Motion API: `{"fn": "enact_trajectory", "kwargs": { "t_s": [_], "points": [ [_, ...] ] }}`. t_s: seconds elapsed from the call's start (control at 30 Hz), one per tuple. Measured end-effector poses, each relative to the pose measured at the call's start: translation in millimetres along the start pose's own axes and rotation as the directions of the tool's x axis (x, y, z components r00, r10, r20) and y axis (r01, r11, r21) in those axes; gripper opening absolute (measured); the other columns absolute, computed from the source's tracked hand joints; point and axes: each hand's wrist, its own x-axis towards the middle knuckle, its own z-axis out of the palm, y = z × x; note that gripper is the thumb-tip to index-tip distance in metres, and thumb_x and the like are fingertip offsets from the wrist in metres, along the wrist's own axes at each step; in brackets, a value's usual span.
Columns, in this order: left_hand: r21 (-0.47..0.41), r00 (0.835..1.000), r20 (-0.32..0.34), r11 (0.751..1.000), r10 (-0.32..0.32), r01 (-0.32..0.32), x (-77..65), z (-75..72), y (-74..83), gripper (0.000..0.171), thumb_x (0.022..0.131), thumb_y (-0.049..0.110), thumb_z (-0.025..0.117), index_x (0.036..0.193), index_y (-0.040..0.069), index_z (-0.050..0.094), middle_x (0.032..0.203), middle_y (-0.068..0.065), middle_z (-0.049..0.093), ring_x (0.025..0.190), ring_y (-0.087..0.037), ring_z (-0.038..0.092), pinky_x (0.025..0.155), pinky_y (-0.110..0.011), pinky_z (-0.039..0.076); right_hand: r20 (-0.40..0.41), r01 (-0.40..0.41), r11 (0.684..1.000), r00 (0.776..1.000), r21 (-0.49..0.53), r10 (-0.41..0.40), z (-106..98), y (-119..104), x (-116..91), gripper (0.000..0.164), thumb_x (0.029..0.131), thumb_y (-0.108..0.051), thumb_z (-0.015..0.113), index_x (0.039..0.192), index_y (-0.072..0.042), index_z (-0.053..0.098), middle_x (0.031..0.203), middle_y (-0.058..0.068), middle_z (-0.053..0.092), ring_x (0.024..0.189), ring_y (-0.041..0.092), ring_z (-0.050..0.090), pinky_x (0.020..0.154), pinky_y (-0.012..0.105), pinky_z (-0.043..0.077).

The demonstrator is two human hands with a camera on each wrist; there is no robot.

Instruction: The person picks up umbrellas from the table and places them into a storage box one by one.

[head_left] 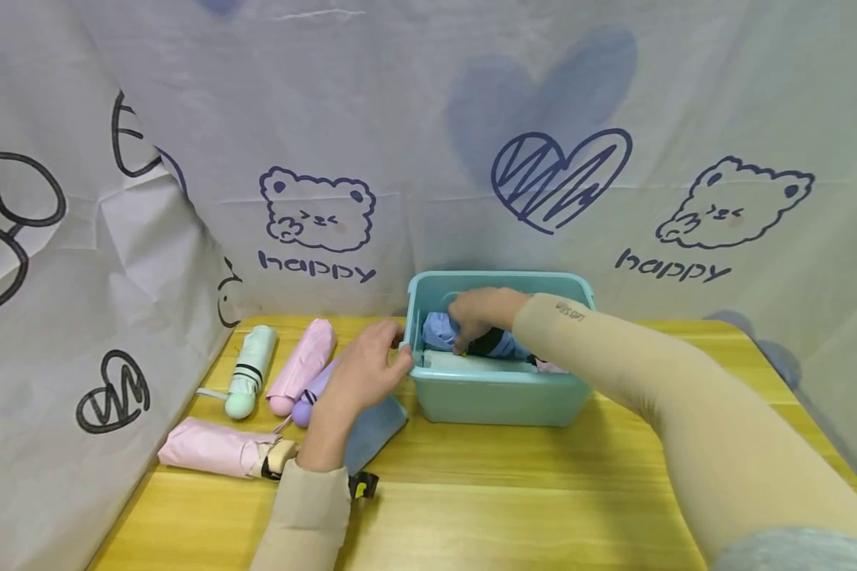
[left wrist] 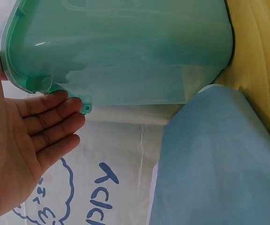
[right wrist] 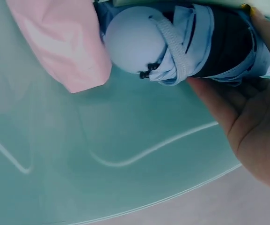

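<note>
Our right hand point(head_left: 482, 309) is closed partway round the blue umbrella point(right wrist: 198, 47), digits on both sides of its dark band point(right wrist: 228, 42). It lies inside the bin point(head_left: 500, 400), beside a pink umbrella point(right wrist: 62, 42). We judge it light, its slick cloth soft over a stiff shaft; the banded middle should hold better than the smooth knob point(right wrist: 135, 40). Our left hand point(head_left: 360, 369) has its fingers extended, touching the bin's rim. Further left, more umbrellas point(head_left: 252, 357) lie on the table point(head_left: 471, 515).
</note>
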Motion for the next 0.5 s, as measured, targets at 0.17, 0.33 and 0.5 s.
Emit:
{"fn": "enact_trajectory", "kwargs": {
  "t_s": [0.17, 0.33, 0.5],
  "points": [
    [-0.003, 1.0, 0.011, 1.0, -0.004, 0.004, 0.4, 1.4, 3.3, 0.026, 0.094, 0.029, 0.054, 0.107, 0.01, 0.066, 0.105, -0.004, 0.064, 0.096, -0.024, 0.062, 0.084, -0.041, 0.055, -0.017, -0.003, 1.0, 1.0, 0.016, 0.004, -4, 2, -7, 0.044, 0.088, -0.048, 0.079, 0.101, -0.007, 0.069, 0.096, 0.004, 0.065, 0.084, 0.018, 0.056, 0.084, 0.037, 0.055],
    [0.01, 1.0, 0.013, 1.0, -0.016, 0.016, 0.0, 0.8, 3.6, 0.027, 0.095, 0.029, 0.053, 0.108, 0.009, 0.066, 0.105, -0.004, 0.064, 0.093, -0.023, 0.06, 0.083, -0.042, 0.054, -0.021, 0.021, 0.998, 1.0, 0.053, -0.02, -11, 8, -16, 0.05, 0.091, -0.043, 0.077, 0.118, -0.002, 0.069, 0.108, 0.008, 0.07, 0.092, 0.018, 0.059, 0.09, 0.038, 0.055],
    [0.008, 1.0, 0.013, 1.0, -0.02, 0.02, -0.5, -0.2, 1.9, 0.028, 0.095, 0.029, 0.053, 0.109, 0.008, 0.066, 0.104, -0.005, 0.064, 0.09, -0.023, 0.059, 0.081, -0.041, 0.053, -0.018, 0.057, 0.993, 0.998, 0.099, -0.055, -16, 15, -26, 0.058, 0.096, -0.037, 0.072, 0.138, 0.001, 0.061, 0.129, 0.015, 0.068, 0.112, 0.024, 0.064, 0.103, 0.041, 0.052]
  ]
}}
